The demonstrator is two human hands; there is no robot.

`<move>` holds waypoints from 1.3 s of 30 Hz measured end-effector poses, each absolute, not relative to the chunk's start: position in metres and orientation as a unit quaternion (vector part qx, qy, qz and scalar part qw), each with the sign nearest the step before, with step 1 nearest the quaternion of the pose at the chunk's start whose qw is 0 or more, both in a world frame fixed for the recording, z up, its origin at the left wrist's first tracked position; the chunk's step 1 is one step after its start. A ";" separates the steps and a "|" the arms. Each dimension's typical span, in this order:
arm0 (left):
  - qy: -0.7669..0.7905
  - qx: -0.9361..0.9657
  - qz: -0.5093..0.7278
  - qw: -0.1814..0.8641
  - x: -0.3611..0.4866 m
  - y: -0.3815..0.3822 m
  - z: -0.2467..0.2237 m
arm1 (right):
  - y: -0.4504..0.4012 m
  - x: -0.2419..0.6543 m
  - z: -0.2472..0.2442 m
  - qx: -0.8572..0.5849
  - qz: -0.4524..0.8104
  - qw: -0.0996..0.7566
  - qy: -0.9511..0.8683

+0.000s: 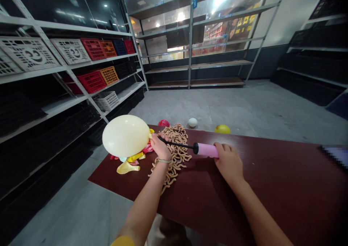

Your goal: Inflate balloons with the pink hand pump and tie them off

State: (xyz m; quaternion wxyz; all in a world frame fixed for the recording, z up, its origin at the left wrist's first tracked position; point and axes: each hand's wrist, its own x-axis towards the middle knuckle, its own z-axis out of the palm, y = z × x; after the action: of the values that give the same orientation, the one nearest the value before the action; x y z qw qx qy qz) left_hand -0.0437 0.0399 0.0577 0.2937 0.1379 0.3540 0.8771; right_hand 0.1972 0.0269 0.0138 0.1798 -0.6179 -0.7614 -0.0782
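A cream balloon (126,136), blown up large, sits at the left on the nozzle end of a pink hand pump (206,150). My left hand (161,148) is closed around the balloon's neck and the pump's black nozzle. At the other end, my right hand (230,164) grips the pink barrel, and a length of black rod shows between the two hands. Limp balloons (128,167) in yellow, cream and red lie under the blown-up one. Behind and below my left hand spreads a heap of tan, worm-like strands (176,151).
The dark red table (272,173) extends to the right, with a pixelated patch at its right end. Beyond the far edge are red (164,123), white (193,122) and yellow balloons (222,129). Shelves with crates (92,81) stand left; a metal rack (190,68) stands behind.
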 end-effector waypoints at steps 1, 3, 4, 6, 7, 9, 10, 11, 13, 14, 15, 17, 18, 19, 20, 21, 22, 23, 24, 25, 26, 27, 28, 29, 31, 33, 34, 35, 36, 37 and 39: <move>0.353 0.132 0.880 0.289 -0.044 0.039 0.058 | 0.023 0.188 0.015 -0.619 -0.081 0.177 -0.761; 0.352 0.133 0.879 0.292 -0.039 0.038 0.057 | 0.014 0.170 0.018 -0.617 -0.080 0.173 -0.764; 0.354 0.139 0.875 0.300 -0.034 0.036 0.056 | 0.010 0.162 0.019 -0.613 -0.077 0.174 -0.767; 0.358 0.155 0.864 0.320 -0.022 0.034 0.053 | 0.005 0.151 0.019 -0.603 -0.065 0.179 -0.775; 0.360 0.164 0.857 0.330 -0.016 0.034 0.051 | 0.004 0.149 0.019 -0.596 -0.055 0.183 -0.780; 0.366 0.182 0.844 0.347 -0.007 0.034 0.048 | 0.004 0.149 0.017 -0.581 -0.035 0.187 -0.791; 0.369 0.190 0.839 0.353 -0.004 0.034 0.047 | 0.005 0.150 0.016 -0.573 -0.028 0.185 -0.798; 0.370 0.198 0.835 0.356 -0.004 0.035 0.046 | 0.006 0.152 0.015 -0.566 -0.025 0.181 -0.804; 0.368 0.211 0.834 0.353 -0.007 0.035 0.046 | 0.010 0.158 0.015 -0.561 -0.030 0.173 -0.809; 0.364 0.214 0.838 0.346 -0.010 0.036 0.047 | 0.012 0.161 0.016 -0.561 -0.035 0.171 -0.809; 0.357 0.214 0.844 0.338 -0.014 0.035 0.049 | 0.014 0.165 0.017 -0.564 -0.038 0.172 -0.807; 0.344 0.205 0.858 0.321 -0.022 0.035 0.054 | 0.019 0.176 0.018 -0.572 -0.043 0.179 -0.799; 0.338 0.198 0.864 0.315 -0.026 0.034 0.056 | 0.022 0.183 0.018 -0.578 -0.044 0.183 -0.794; 0.335 0.190 0.869 0.311 -0.031 0.034 0.059 | 0.025 0.190 0.018 -0.584 -0.045 0.188 -0.788; 0.333 0.182 0.873 0.308 -0.034 0.034 0.062 | 0.028 0.196 0.018 -0.591 -0.046 0.191 -0.782; 0.333 0.175 0.875 0.306 -0.038 0.033 0.065 | 0.030 0.202 0.018 -0.597 -0.046 0.194 -0.777; 0.335 0.166 0.877 0.303 -0.041 0.034 0.067 | 0.031 0.206 0.019 -0.602 -0.046 0.194 -0.773; 0.338 0.158 0.878 0.299 -0.044 0.034 0.069 | 0.032 0.207 0.019 -0.606 -0.048 0.194 -0.770; 0.341 0.151 0.880 0.295 -0.045 0.034 0.070 | 0.031 0.206 0.019 -0.611 -0.051 0.191 -0.766; 0.345 0.143 0.881 0.290 -0.045 0.034 0.071 | 0.029 0.201 0.020 -0.616 -0.056 0.186 -0.764; 0.348 0.140 0.881 0.287 -0.044 0.034 0.070 | 0.025 0.195 0.021 -0.620 -0.060 0.178 -0.762; 0.349 0.141 0.881 0.287 -0.041 0.034 0.069 | 0.021 0.187 0.021 -0.622 -0.063 0.170 -0.762; 0.349 0.145 0.879 0.290 -0.037 0.034 0.066 | 0.016 0.178 0.021 -0.622 -0.063 0.164 -0.763; 0.350 0.152 0.875 0.297 -0.031 0.034 0.063 | 0.012 0.169 0.021 -0.618 -0.061 0.159 -0.768; 0.359 0.169 0.863 0.314 -0.018 0.033 0.056 | 0.004 0.155 0.020 -0.607 -0.050 0.158 -0.777; 0.376 0.182 0.846 0.332 -0.008 0.033 0.050 | 0.000 0.150 0.019 -0.595 -0.038 0.162 -0.786; 0.384 0.188 0.837 0.341 -0.005 0.033 0.048 | 0.000 0.150 0.019 -0.587 -0.035 0.162 -0.792; 0.388 0.193 0.831 0.350 -0.004 0.033 0.047 | 0.001 0.153 0.019 -0.579 -0.036 0.163 -0.798; 0.387 0.198 0.827 0.357 -0.004 0.034 0.046 | 0.003 0.156 0.019 -0.569 -0.039 0.162 -0.805; 0.384 0.202 0.825 0.361 -0.006 0.035 0.046 | 0.006 0.160 0.020 -0.560 -0.045 0.162 -0.811; 0.373 0.207 0.832 0.355 -0.012 0.037 0.046 | 0.012 0.171 0.021 -0.554 -0.062 0.162 -0.814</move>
State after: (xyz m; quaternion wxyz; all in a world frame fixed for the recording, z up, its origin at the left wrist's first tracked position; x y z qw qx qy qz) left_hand -0.0123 0.0367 0.0458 0.3550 0.2071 0.3727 0.8320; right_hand 0.1705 0.0118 0.0207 0.1619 -0.5538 -0.8144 -0.0618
